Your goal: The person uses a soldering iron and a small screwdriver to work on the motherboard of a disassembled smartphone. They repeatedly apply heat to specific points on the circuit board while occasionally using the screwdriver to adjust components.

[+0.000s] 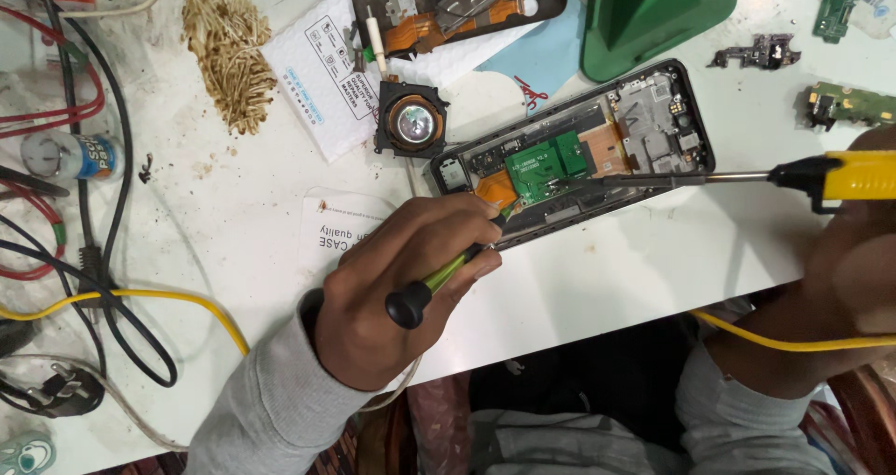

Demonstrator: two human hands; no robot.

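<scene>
An opened phone body lies on the white table, its green circuit board and orange flex cable exposed. My left hand grips a thin green tool with a black knob, its tip pointing at the orange flex by the board. My right hand, blurred at the right edge, holds a yellow soldering iron; the iron's metal shaft reaches left over the phone toward the board.
A square black camera module sits left of the phone. Behind are a second opened phone back, a green stand, a heap of brass wool and loose boards at right. Cables and a plug crowd the left side.
</scene>
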